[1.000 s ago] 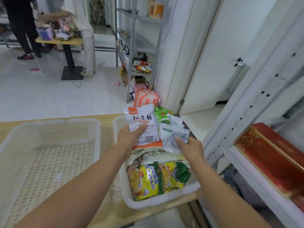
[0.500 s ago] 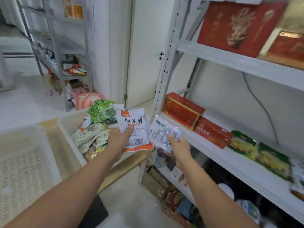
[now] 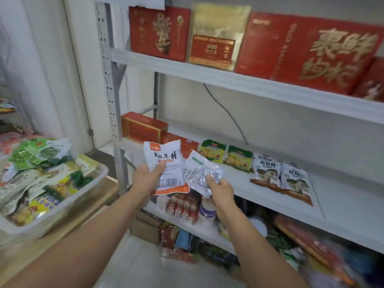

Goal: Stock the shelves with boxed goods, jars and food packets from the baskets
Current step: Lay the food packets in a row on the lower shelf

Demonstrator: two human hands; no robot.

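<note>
Left hand (image 3: 148,176) grasping white packet (image 3: 165,165); right hand (image 3: 221,189) pinching clear packet (image 3: 200,173); both before middle shelf (image 3: 259,196).

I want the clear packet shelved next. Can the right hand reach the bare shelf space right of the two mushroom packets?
Probably yes. The right hand, pinching the clear packet, is just in front of the middle shelf, whose front is open; nothing stands between it and the space beside the mushroom packets.
</note>
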